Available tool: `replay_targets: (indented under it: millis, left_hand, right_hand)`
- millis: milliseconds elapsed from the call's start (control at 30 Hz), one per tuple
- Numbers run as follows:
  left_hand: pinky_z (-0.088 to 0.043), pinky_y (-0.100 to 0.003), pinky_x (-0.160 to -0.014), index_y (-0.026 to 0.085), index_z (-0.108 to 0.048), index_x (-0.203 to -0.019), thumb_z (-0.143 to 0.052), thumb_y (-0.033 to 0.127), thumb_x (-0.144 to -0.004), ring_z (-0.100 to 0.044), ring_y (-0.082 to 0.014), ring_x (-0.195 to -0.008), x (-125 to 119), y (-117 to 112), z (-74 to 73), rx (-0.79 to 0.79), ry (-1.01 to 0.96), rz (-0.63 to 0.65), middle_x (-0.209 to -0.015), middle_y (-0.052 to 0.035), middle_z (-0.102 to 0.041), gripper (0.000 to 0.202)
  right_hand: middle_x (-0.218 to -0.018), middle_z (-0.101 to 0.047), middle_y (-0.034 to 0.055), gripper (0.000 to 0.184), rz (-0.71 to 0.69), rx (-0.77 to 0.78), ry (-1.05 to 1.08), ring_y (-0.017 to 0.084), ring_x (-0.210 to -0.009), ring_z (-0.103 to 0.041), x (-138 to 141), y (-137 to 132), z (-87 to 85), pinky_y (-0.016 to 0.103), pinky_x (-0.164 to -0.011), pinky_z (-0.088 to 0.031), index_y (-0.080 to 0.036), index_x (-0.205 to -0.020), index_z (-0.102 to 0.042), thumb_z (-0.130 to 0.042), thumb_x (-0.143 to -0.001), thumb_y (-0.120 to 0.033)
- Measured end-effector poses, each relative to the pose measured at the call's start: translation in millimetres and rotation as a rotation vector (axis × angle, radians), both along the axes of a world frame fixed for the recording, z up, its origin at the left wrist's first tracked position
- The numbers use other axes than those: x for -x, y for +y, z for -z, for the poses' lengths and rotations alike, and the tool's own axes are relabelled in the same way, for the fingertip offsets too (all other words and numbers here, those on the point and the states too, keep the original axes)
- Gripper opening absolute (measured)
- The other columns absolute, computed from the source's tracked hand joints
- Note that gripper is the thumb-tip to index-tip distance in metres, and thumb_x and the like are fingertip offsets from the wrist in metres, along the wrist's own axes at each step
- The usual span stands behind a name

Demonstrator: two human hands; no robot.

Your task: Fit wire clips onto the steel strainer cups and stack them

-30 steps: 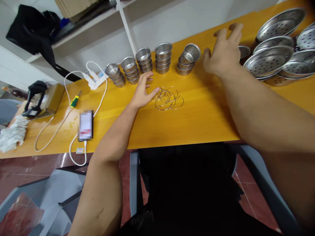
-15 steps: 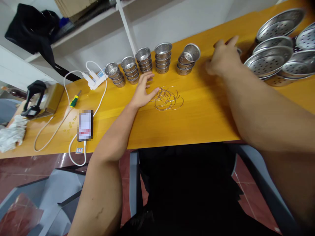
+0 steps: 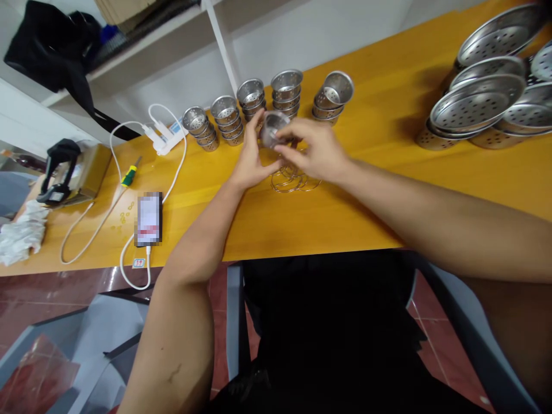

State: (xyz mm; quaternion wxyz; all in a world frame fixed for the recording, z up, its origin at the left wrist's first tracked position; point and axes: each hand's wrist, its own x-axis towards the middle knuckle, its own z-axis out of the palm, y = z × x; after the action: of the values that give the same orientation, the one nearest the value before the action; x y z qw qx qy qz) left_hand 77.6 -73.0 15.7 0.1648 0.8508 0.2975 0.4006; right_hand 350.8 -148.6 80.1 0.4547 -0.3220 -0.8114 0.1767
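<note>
A small perforated metal cup [image 3: 272, 127], slightly blurred, is pinched at its right side by the thumb and fingers of my right hand [image 3: 319, 150]. My left hand [image 3: 250, 156] is open at the cup's left, fingers raised beside its wall and thumb stretched out below. Whether the left fingers touch the cup I cannot tell. Under both hands, thin wire rings [image 3: 288, 183] lie in a loose tangle on the yellow table, partly covered by my hands. Short stacks of similar cups [image 3: 225, 121] stand in a row behind, the rightmost stack [image 3: 333, 98] having a tilted top cup.
Larger perforated metal pieces with wide rims [image 3: 476, 106] are piled at the right. To the left lie a phone [image 3: 149, 221] on a white cable, a green-handled screwdriver [image 3: 129, 175], small yellow rings [image 3: 123, 217] and a power strip [image 3: 169, 140]. The table's front edge runs close before me.
My right hand has come left from beside the large perforated pieces, bringing a small cup over the wire rings. My left hand has stayed almost in place.
</note>
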Motion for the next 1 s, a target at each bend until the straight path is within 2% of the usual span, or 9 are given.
replay_targets:
  millis: [100, 200, 400, 567, 633, 767, 867, 933, 1000]
  left_hand:
    - [-0.049, -0.07, -0.159, 0.037, -0.036, -0.195, -0.078, 0.109, -0.1, -0.065, -0.0461, -0.183, -0.8, -4.3, -5.7, 0.003, 0.029, 0.042, -0.189, -0.0179, -0.061, 0.127]
    - [-0.055, -0.068, -0.154, 0.031, -0.055, -0.18, -0.082, 0.11, -0.096, -0.076, -0.0442, -0.169, 1.4, -3.7, -4.9, 0.074, 0.05, 0.086, -0.169, -0.0161, -0.076, 0.118]
    - [-0.057, -0.065, -0.148, 0.028, -0.053, -0.173, -0.093, 0.114, -0.079, -0.077, -0.0431, -0.162, 5.2, 0.8, -2.8, 0.164, 0.04, 0.145, -0.167, -0.0173, -0.074, 0.133]
    - [-0.069, -0.064, -0.123, 0.033, -0.072, -0.143, -0.099, 0.11, -0.067, -0.082, -0.0341, -0.12, 17.6, 2.9, -10.2, 0.363, -0.012, 0.179, -0.129, -0.0043, -0.081, 0.112]
    - [-0.071, -0.064, -0.116, 0.035, -0.077, -0.14, -0.098, 0.106, -0.065, -0.082, -0.0322, -0.113, 22.3, 6.3, -10.7, 0.427, -0.022, 0.199, -0.122, -0.0018, -0.081, 0.105]
    - [-0.073, -0.064, -0.117, 0.035, -0.078, -0.15, -0.086, 0.099, -0.075, -0.085, -0.0366, -0.127, 22.6, 7.5, -9.3, 0.518, -0.097, 0.25, -0.14, -0.0062, -0.087, 0.098]
    - [-0.073, -0.069, -0.123, 0.041, -0.063, -0.174, -0.066, 0.1, -0.097, -0.088, -0.0378, -0.138, 15.8, -4.1, -15.0, 0.568, -0.147, 0.242, -0.156, -0.0079, -0.085, 0.097]
    - [-0.074, -0.068, -0.121, 0.042, -0.064, -0.172, -0.058, 0.104, -0.105, -0.089, -0.0368, -0.138, 9.4, -14.5, -21.9, 0.592, -0.157, 0.217, -0.153, -0.0085, -0.085, 0.092]
    - [-0.076, -0.064, -0.116, 0.039, -0.071, -0.161, -0.063, 0.109, -0.102, -0.089, -0.035, -0.134, 2.7, -22.2, -27.9, 0.641, -0.214, 0.208, -0.144, -0.0082, -0.087, 0.091]
  right_hand:
    - [-0.124, -0.087, 0.0121, 0.041, -0.075, 0.022, 0.011, 0.036, -0.111, -0.079, 15.7, -1.5, 16.3, 0.057, -0.109, -0.07, -0.028, -0.132, -0.088, -0.074, -0.127, -0.066]
    - [-0.131, -0.087, 0.0126, 0.045, -0.157, -0.071, -0.122, 0.037, -0.122, -0.077, 8.0, 4.7, 17.8, 0.058, -0.117, -0.065, -0.028, -0.121, -0.089, -0.07, -0.129, -0.068]
    - [-0.143, -0.085, 0.017, 0.054, -0.139, -0.211, -0.347, 0.046, -0.138, -0.069, -9.2, 3.1, -1.0, 0.068, -0.127, -0.055, -0.025, -0.113, -0.091, -0.07, -0.128, -0.073]
    - [-0.114, -0.08, 0.0135, 0.058, -0.154, -0.205, -0.38, 0.038, -0.119, -0.069, -17.0, 5.7, -7.8, 0.061, -0.118, -0.058, -0.025, -0.109, -0.083, -0.064, -0.129, -0.076]
    - [-0.11, -0.077, 0.0106, 0.055, -0.206, -0.157, -0.347, 0.035, -0.114, -0.069, -20.3, 8.7, -6.9, 0.057, -0.116, -0.06, -0.027, -0.113, -0.082, -0.064, -0.129, -0.077]
    - [-0.127, -0.08, 0.0125, 0.049, -0.248, -0.07, -0.257, 0.034, -0.118, -0.074, -22.6, 8.0, -8.5, 0.053, -0.115, -0.063, -0.03, -0.137, -0.084, -0.066, -0.13, -0.075]
    - [-0.134, -0.081, 0.014, 0.049, -0.268, -0.052, -0.224, 0.036, -0.121, -0.076, -23.7, 6.0, -12.7, 0.055, -0.117, -0.064, -0.029, -0.132, -0.088, -0.066, -0.131, -0.073]
    - [-0.132, -0.08, 0.0137, 0.05, -0.273, -0.045, -0.219, 0.036, -0.121, -0.076, -24.7, 6.1, -14.0, 0.055, -0.116, -0.065, -0.03, -0.126, -0.089, -0.065, -0.131, -0.073]
    - [-0.13, -0.08, 0.0136, 0.051, -0.267, -0.042, -0.222, 0.037, -0.12, -0.076, -25.0, 6.9, -13.5, 0.055, -0.115, -0.065, -0.03, -0.123, -0.088, -0.065, -0.13, -0.074]
